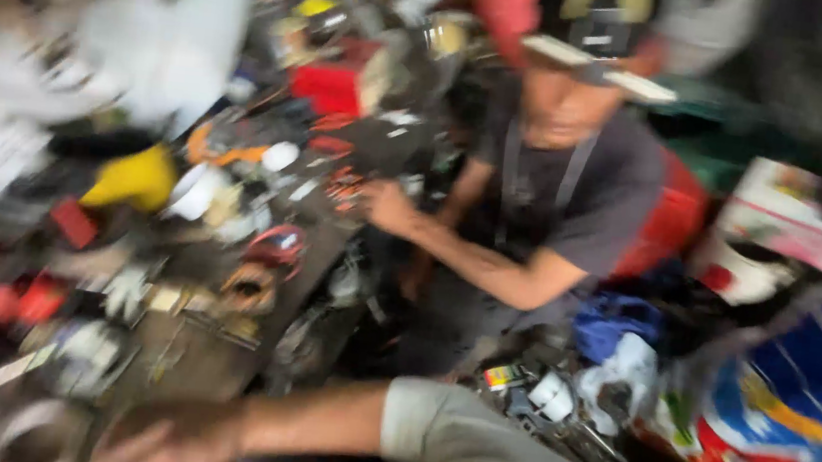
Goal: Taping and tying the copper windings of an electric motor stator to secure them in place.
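though blurred, right hand [164, 443] near cluttered workbench [207, 362], grip indistinct

Head view, down over cluttered workbench [207, 362]

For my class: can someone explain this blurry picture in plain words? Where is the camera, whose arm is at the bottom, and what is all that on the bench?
There is only one picture, taken by a camera worn on a person's head and looking down. It is blurred by motion.

The arm along the bottom, in a grey sleeve, is the wearer's own. Its hand reaches left, fingers spread, over the cluttered workbench. It appears to hold nothing. Which of the wearer's hands it is cannot be told, and the other is out of view.

Opposite sits another person in a dark shirt, one hand resting on the bench.

The bench carries many small items: a yellow object, a red box, white cups, and coiled wires.
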